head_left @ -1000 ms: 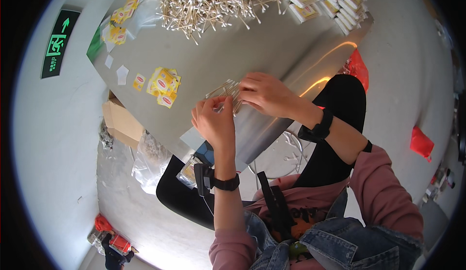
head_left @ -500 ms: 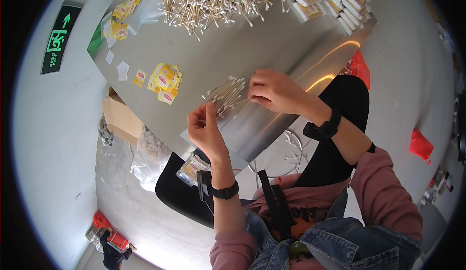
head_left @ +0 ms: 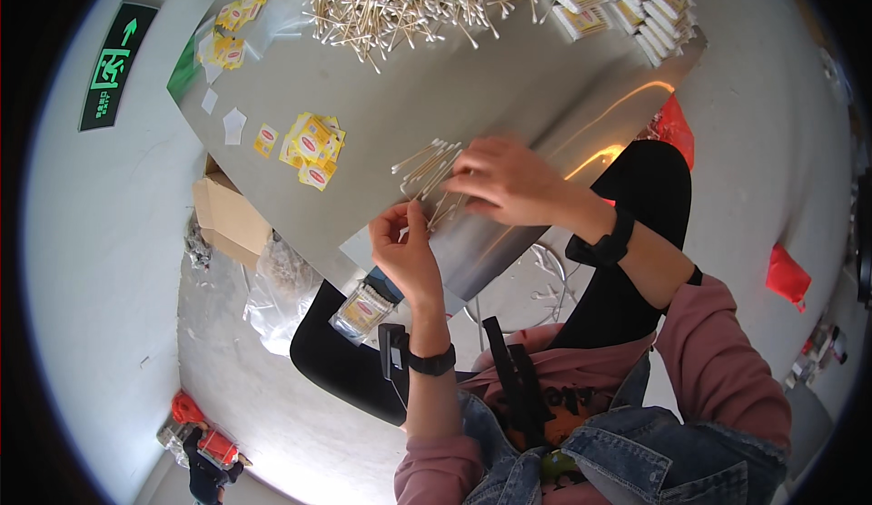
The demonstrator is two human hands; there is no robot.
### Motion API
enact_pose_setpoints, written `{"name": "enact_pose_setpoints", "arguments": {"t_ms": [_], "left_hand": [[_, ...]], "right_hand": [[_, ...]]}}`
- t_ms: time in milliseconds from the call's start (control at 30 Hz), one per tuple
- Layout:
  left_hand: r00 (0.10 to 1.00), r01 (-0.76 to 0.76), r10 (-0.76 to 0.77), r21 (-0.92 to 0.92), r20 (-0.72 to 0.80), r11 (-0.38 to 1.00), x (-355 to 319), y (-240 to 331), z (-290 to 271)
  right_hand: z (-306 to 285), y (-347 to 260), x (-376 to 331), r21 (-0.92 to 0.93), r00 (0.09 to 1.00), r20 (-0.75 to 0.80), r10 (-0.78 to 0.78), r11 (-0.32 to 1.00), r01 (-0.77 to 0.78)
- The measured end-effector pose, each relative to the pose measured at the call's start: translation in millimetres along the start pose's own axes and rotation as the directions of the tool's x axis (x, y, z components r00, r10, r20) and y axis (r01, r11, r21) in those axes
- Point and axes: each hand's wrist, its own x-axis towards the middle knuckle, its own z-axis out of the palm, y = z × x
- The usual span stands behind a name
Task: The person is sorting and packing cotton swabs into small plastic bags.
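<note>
A small loose group of cotton swabs (head_left: 425, 167) with white tips lies on the metal tabletop between my two hands. My left hand (head_left: 401, 240) is closed in a pinch at the near end of the group; whatever sits between thumb and forefinger is too small to make out. From the right, my right hand (head_left: 509, 183) reaches over the swabs' right side, its fingers bent and smeared by motion. Some swabs pass beneath its fingertips, so its grip is hidden. Left of the group lies a pile of yellow-and-white printed cards (head_left: 312, 146).
A large heap of cotton swabs (head_left: 418, 1) covers the far side of the metal table (head_left: 381, 96), beside stacked swab packs (head_left: 649, 5). More yellow cards (head_left: 241, 10) lie far left. A filled pack (head_left: 361, 312) rests at my lap, near a cardboard box (head_left: 227, 219).
My left hand has shifted slightly right and nearer me. My right hand has moved left onto the swabs, which now lie partly under its fingers.
</note>
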Motion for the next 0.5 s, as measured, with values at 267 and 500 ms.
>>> {"name": "enact_pose_setpoints", "arguments": {"t_ms": [267, 500], "left_hand": [[1.000, 0.014, -0.014, -0.015, 0.011, 1.000, -2, 1, -1], [0.939, -0.054, 0.032, -0.056, -0.342, 0.997, -1, 21, -28]], "right_hand": [[30, -1, -6, 0.090, 0.998, -0.008, -0.067, 0.994, 0.067], [28, -1, -6, 0.109, 0.999, -0.046, -0.028, 0.994, 0.033]]}}
